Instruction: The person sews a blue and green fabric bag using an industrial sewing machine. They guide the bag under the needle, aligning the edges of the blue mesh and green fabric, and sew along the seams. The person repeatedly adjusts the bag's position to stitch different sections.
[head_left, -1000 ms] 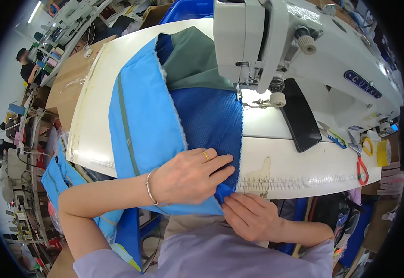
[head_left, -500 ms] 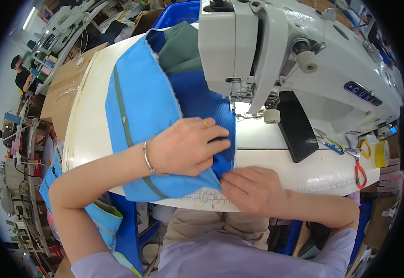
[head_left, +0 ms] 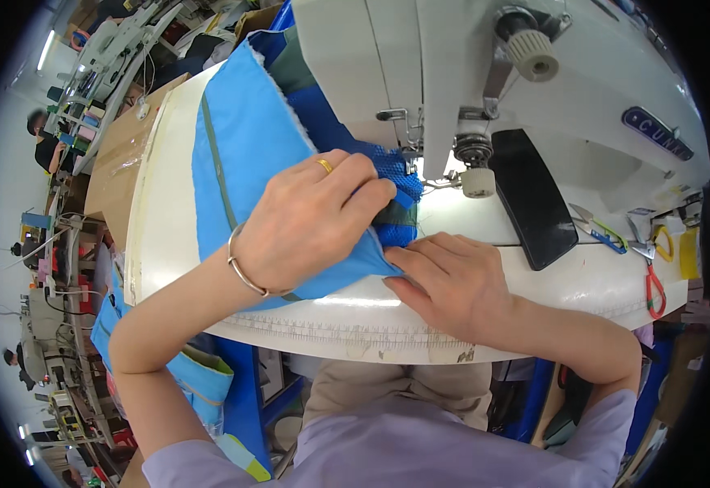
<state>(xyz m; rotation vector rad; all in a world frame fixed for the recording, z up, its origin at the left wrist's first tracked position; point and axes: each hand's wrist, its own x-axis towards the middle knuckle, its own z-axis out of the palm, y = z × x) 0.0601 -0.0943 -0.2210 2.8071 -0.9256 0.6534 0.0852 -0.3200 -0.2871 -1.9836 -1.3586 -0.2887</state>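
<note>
A fabric piece with a light blue panel (head_left: 245,130) and a darker blue mesh layer (head_left: 400,234) lies on the sewing machine table, partly beneath the machine head. A narrow green-grey stripe runs along the light blue panel. My left hand (head_left: 310,220), with a ring and bracelet, rests over the piece, fingers curled and closed on the folded mesh edge close to the needle area. A short blue strip (head_left: 404,198) shows beside its fingertips. My right hand (head_left: 453,281) pinches the near corner of the light blue fabric; its fingertips are partly hidden.
The white sewing machine (head_left: 566,89) fills the upper right. Beside its needle area lies a black flat plate (head_left: 530,199). Red-handled scissors (head_left: 654,289), snips (head_left: 603,232) and yellow tape (head_left: 688,252) lie at right. A printed ruler (head_left: 355,335) follows the table's front edge.
Both hands have moved away from the front table edge toward the machine, bringing the fabric along. My left fingers have curled in more, and the mesh edge is now folded near the needle.
</note>
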